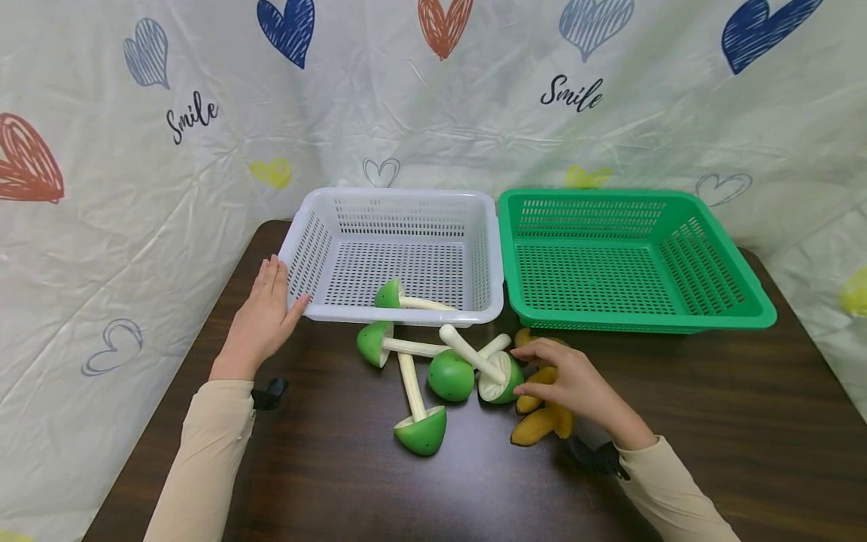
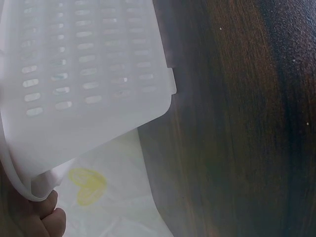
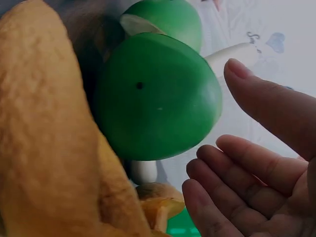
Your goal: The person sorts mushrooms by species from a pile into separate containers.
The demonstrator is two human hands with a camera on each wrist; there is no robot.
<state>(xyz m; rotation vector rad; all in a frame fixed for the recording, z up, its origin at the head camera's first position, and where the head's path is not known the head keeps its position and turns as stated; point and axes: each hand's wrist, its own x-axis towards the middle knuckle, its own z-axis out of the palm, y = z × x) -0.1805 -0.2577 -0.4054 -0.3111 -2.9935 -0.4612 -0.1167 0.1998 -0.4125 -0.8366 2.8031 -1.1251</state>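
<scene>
My left hand (image 1: 260,320) rests with straight fingers along the left side of the white basket (image 1: 339,312); in the left wrist view its fingertips (image 2: 54,222) show at the basket's rim. The right hand (image 1: 572,380) has thumb and fingers spread beside the cap of a green toy mushroom (image 1: 512,382), and holds nothing. In the right wrist view that green cap (image 3: 158,98) faces the parted thumb and fingers. Yellow-brown toy mushrooms (image 1: 535,427) lie below this hand, partly hidden by it. Another green-capped mushroom (image 1: 388,295) lies inside the white basket at its front wall.
Several more green-capped mushrooms with pale stems, such as one nearer the front (image 1: 421,432), lie on the dark wooden table (image 1: 325,467). A green basket (image 1: 637,320) stands right of the white one. Behind both hangs a white sheet (image 1: 433,105) printed with hearts.
</scene>
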